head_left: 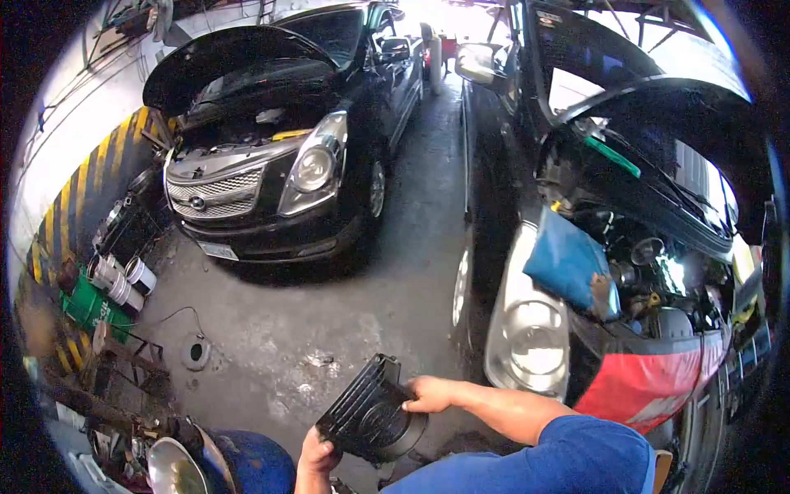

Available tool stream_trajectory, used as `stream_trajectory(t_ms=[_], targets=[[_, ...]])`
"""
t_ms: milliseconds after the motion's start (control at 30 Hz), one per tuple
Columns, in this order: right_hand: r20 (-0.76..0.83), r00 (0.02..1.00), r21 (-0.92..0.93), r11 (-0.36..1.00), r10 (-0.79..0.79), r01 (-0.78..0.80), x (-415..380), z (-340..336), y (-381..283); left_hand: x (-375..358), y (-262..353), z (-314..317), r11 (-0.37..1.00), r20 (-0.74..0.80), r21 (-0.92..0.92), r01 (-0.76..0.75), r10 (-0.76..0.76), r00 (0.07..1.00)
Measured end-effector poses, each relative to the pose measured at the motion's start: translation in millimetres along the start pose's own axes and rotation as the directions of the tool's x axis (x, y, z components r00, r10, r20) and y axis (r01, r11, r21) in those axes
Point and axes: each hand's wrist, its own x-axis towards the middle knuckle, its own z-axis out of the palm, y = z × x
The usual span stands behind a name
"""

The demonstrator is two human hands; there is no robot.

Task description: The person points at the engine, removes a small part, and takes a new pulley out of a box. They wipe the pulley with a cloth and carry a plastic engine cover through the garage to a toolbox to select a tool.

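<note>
A black ribbed plastic part (374,416), which looks like an air filter box cover, is held tilted in front of my body over the concrete floor. My left hand (319,451) grips its lower left corner, thumb on the near face. At the opposite edge, my right hand (429,395) closes on the rim with the fingers partly hidden behind it. Raised ridges run along the cover's upper left side, and a round moulded shape shows on its face. To the right is a dark vehicle's headlight (535,346), below an open engine bay (658,288).
A black van (271,165) with its hood up stands ahead. A blue cloth or sheet (568,255) and a red cover (650,383) lie on the right vehicle's front. White buckets (123,288), a green crate (90,305) and a blue drum (251,461) are at left.
</note>
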Motion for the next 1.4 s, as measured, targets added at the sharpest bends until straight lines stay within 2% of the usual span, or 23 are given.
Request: stream_trajectory(t_ms=[33,133,167,200,233,267,300,333,400,467,533,567,633,733,867,933,1000,1067,1200,1267,1333,1367,1400], targets=[[-0.032,0.999,0.019,0.999,0.032,-0.032,15,-12,2,15,12,-3,0.999,-0.02,-0.014,0.029,-0.03,0.999],[-0.088,0.996,-0.125,0.992,0.015,-0.026,52,-57,25,66,42,-9,0.998,0.005,0.046,0.048,-0.049,0.999],[-0.133,0.991,-0.119,0.993,-0.028,0.012,64,-73,33,91,35,-24,0.993,-0.009,0.094,0.07,-0.069,0.998],[-0.176,0.982,-0.112,0.992,-0.069,0.049,76,-91,43,116,31,-42,0.995,0.072,0.051,0.087,-0.091,0.993],[-0.207,0.978,-0.045,0.999,-0.009,0.0,93,-102,68,138,55,-27,0.985,0.033,0.136,0.109,-0.114,0.993],[-0.233,0.971,0.024,0.998,0.057,-0.053,111,-112,94,169,51,-45,0.966,0.053,0.228,0.126,-0.142,0.988],[-0.235,0.963,-0.002,0.99,0.134,-0.139,122,-136,95,194,63,-45,0.856,-0.013,0.498,0.137,-0.151,0.988],[-0.238,0.948,-0.03,0.974,0.212,-0.225,131,-165,94,224,77,-45,0.674,-0.082,0.721,0.161,-0.148,0.986],[-0.247,0.95,-0.12,0.967,0.19,-0.225,165,-202,147,276,99,-46,0.474,-0.265,0.826,0.304,-0.15,0.953],[-0.212,0.903,-0.082,0.914,0.373,-0.397,195,-245,189,327,99,-79,0.497,-0.298,0.81,0.31,-0.106,0.949],[-0.288,0.807,-0.072,0.829,0.515,-0.555,227,-284,234,371,103,-107,0.522,-0.345,0.783,0.34,-0.092,0.934],[-0.281,0.819,-0.08,0.838,0.5,-0.539,242,-305,256,391,112,-110,0.522,-0.36,0.78,0.346,-0.078,0.93],[-0.289,0.714,-0.001,0.746,0.638,-0.666,263,-337,295,423,125,-113,0.438,-0.501,0.74,0.51,-0.146,0.853],[-0.269,0.667,0.036,0.699,0.695,-0.714,290,-397,337,470,135,-122,0.362,-0.584,0.718,0.594,-0.15,0.798],[-0.296,0.65,0.02,0.685,0.7,-0.728,337,-478,404,548,120,-147,0.596,-0.692,0.491,0.635,-0.176,0.7],[-0.251,0.694,-0.069,0.702,0.675,-0.709,368,-520,443,603,120,-150,0.668,-0.659,0.457,0.587,-0.189,0.728],[-0.193,0.674,-0.044,0.68,0.713,-0.732,386,-590,429,671,128,-149,0.704,-0.64,0.419,0.574,-0.22,0.736],[-0.207,0.631,-0.022,0.641,0.748,-0.767,413,-637,466,747,136,-152,0.754,-0.628,0.384,0.533,-0.21,0.749],[-0.283,0.566,0.009,0.592,0.774,-0.806,452,-732,540,912,161,-155,0.86,-0.359,0.398,0.319,-0.173,0.917],[-0.288,0.542,0.006,0.567,0.789,-0.823,455,-775,571,988,185,-133,0.877,-0.254,0.389,0.282,-0.192,0.948],[-0.216,0.431,0.125,0.463,0.876,-0.878,457,-821,590,1057,213,-101,0.892,-0.114,0.402,0.208,-0.177,0.978],[-0.292,0.403,0.164,0.46,0.868,-0.873,454,-837,612,1090,210,-92,0.884,-0.068,0.421,0.203,-0.192,0.979],[-0.281,0.387,0.21,0.45,0.878,-0.868,452,-855,631,1123,211,-85,0.878,-0.021,0.439,0.189,-0.2,0.98]])
